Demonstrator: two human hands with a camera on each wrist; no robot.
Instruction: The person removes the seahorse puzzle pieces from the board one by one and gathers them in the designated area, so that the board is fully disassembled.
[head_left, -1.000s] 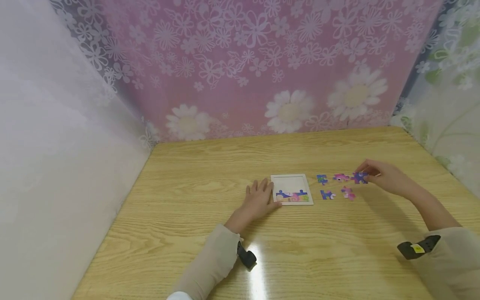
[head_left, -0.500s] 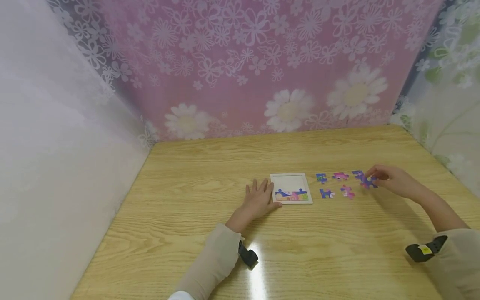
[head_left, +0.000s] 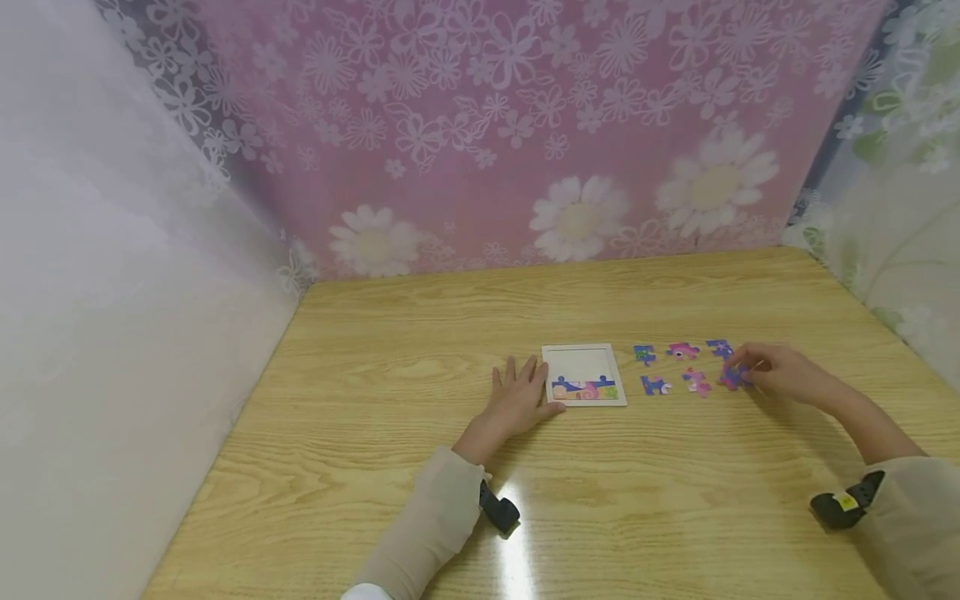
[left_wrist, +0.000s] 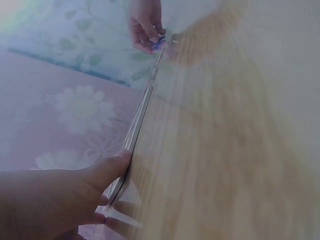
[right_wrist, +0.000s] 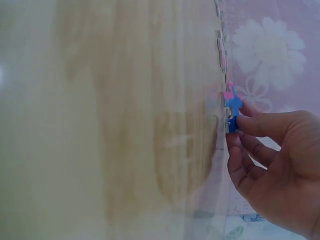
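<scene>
In the head view, my left hand (head_left: 516, 398) lies with spread, straight fingers at the left side of a white puzzle frame (head_left: 622, 392). Its thumb touches the frame's lower left corner; the left wrist view shows the thumb (left_wrist: 112, 167) along the edge. A joined strip of puzzle pieces (head_left: 588, 391) fills the frame's lower part. Over to the right, my right hand (head_left: 783, 373) pinches a blue and pink puzzle piece (right_wrist: 234, 102) between thumb and fingers, low over the table. The fingers partly cover that piece in the head view.
Loose puzzle pieces lie between frame and right hand: a green-blue piece (head_left: 644, 355), a pink piece with an eye (head_left: 683, 351), a purple-blue piece (head_left: 718, 347), a blue-white piece (head_left: 656, 386) and a pink piece (head_left: 697, 382). A flowered curtain (head_left: 465, 150) borders the wooden table (head_left: 360, 400).
My right hand has carried the pinched piece away from the back-row piece it overlapped, first rightward, then nearer and slightly left, beside the front row. The left hand stays at the frame.
</scene>
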